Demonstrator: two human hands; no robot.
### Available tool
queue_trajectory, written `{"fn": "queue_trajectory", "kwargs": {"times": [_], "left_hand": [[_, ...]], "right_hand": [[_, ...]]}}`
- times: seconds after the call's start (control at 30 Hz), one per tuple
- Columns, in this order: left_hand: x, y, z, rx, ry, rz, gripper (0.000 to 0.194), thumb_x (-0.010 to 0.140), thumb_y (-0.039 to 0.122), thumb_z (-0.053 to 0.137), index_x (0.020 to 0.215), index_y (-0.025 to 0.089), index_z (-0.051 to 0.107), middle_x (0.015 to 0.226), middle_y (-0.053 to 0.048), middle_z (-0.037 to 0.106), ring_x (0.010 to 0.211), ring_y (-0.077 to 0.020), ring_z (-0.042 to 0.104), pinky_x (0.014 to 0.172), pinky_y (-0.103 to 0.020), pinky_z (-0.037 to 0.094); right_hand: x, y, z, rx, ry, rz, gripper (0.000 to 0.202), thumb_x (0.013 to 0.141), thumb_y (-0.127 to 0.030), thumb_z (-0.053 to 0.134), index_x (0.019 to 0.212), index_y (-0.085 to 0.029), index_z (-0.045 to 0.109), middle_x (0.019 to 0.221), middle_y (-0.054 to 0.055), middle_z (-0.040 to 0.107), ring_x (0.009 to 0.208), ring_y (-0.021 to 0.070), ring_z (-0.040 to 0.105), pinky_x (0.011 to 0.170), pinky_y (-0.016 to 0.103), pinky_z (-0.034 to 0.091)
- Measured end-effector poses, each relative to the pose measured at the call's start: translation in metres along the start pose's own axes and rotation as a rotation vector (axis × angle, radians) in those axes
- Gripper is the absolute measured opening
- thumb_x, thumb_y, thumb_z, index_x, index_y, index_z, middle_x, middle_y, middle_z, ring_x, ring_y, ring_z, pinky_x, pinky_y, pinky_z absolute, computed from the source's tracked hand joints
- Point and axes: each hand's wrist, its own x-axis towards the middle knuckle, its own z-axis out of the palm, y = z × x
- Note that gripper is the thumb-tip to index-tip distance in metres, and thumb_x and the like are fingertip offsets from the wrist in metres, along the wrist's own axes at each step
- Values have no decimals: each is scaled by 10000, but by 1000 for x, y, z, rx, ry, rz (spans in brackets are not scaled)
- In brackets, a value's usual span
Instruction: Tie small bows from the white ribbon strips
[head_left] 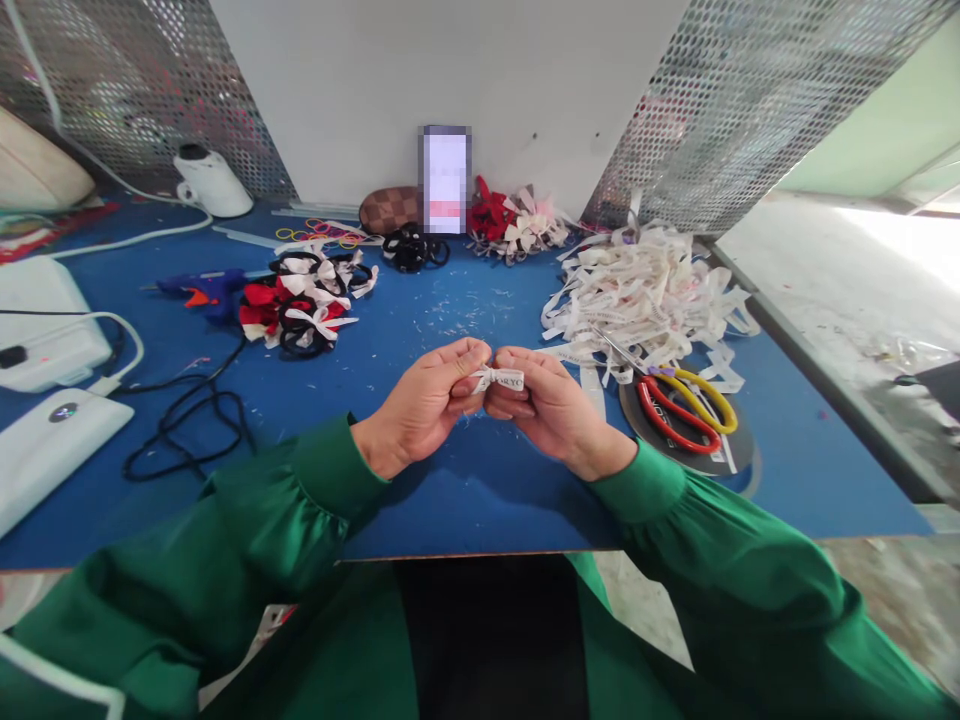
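Between my two hands is a white printed ribbon (508,379) with dark letters, gathered into a small bow shape with a knot in its middle. My left hand (420,405) pinches its left side between thumb and fingers. On the other side, my right hand (559,405) grips the right part, fingers curled behind it. The hands nearly touch, held over the middle of the blue table (465,500). Right of them lies a heap of loose white printed ribbons (637,290), some strips reaching close to my right hand.
Scissors with red and yellow handles (682,410) rest on a dark round disc (739,430). Finished-looking bow hair ties (304,310) and a blue glue gun (210,292) lie at left, near a black cable (199,430) and white power bank (67,440). A phone (445,180) stands at the back.
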Motion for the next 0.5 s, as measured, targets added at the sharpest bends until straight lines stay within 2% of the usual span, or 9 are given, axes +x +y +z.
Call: {"fn": "queue_trajectory", "kwargs": {"times": [0.13,0.3,0.43,0.5], "left_hand": [[1,0,-2,13,-17,8,267,895,324,655,734,175,502,553,74,344,470,-51,278,470,-199,255],[5,0,-8,56,-1,33,241,903,401,634,864,163,641,623,22,561,555,-83,486,560,-217,397],[5,4,-10,175,17,-18,195,842,329,695,790,148,644,626,18,595,529,-72,493,532,-214,381],[3,5,-9,268,43,11,190,832,298,700,744,149,622,603,21,592,517,-70,484,514,-211,368]], "right_hand": [[0,-3,-1,-22,19,-3,352,882,-316,642,627,-196,431,544,-93,304,448,53,204,493,240,219],[1,-9,-3,-148,100,-72,334,859,-333,671,628,-188,478,540,-87,336,461,54,233,480,239,185],[3,-9,-5,-268,136,-85,369,849,-388,684,618,-189,477,538,-81,356,473,56,274,471,238,186],[4,-10,-6,-352,150,-91,394,843,-428,686,614,-194,469,528,-80,363,470,57,291,460,235,192]]}}
